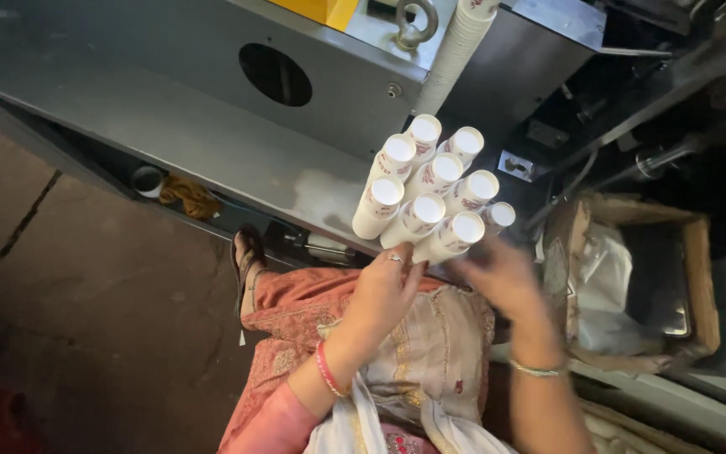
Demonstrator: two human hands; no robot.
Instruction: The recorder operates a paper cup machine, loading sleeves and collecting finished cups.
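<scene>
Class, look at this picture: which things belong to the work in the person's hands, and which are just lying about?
In the work: bundle of white paper cup stacks; left hand; right hand.

Lying about: orange rag; cardboard box; long cup stack on the grey machine.

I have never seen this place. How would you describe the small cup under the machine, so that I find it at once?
Start at the long grey machine with the round dark hole in its side. Follow its lower edge left to the shadowed gap above the floor, beside a crumpled yellow-brown cloth. There sits the single cup, alone and dark inside, unlike the bundled white cup stacks held by both hands.
</scene>
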